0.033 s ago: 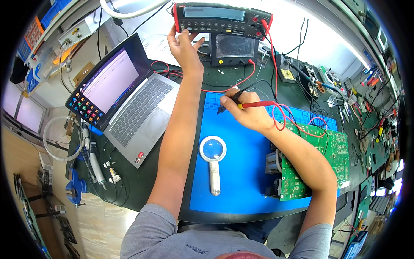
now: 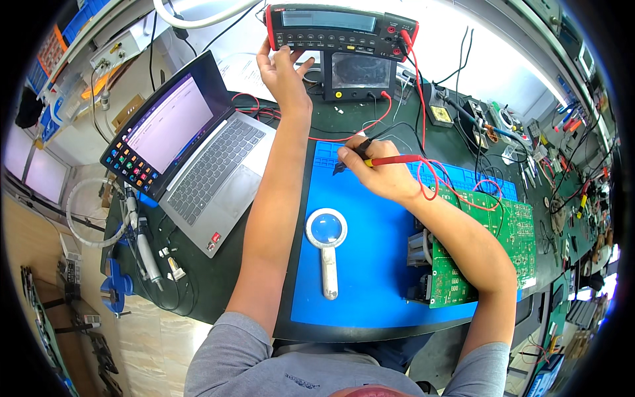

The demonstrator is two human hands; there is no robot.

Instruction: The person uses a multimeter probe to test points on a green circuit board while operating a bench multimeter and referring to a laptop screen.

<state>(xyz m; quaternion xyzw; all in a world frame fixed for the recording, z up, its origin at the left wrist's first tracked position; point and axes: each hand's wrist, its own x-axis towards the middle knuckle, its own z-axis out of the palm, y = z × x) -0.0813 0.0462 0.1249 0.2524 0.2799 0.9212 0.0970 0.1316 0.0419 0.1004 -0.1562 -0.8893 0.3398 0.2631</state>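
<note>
My left hand [image 2: 286,73] reaches up to the bench multimeter [image 2: 331,32], its fingers spread at the lower left corner and one fingertip on the front panel by the buttons. My right hand [image 2: 380,173] is closed round a pair of test probes, one with a red handle [image 2: 393,159] and one black [image 2: 362,147]; it hovers over the top of the blue mat [image 2: 370,264]. The probes' tips are hard to make out. Under my right forearm lies a green circuit board [image 2: 489,245], partly hidden by the arm. A white-rimmed magnifying glass [image 2: 326,228] rests on the mat between my arms.
An open laptop [image 2: 211,175] stands left of my left arm. Below the multimeter sits a black device with a dark screen [image 2: 360,71]. Red and black leads cross the bench. A soldering iron [image 2: 463,111], tools and cables crowd the right side; a blue clamp [image 2: 116,286] grips the left edge.
</note>
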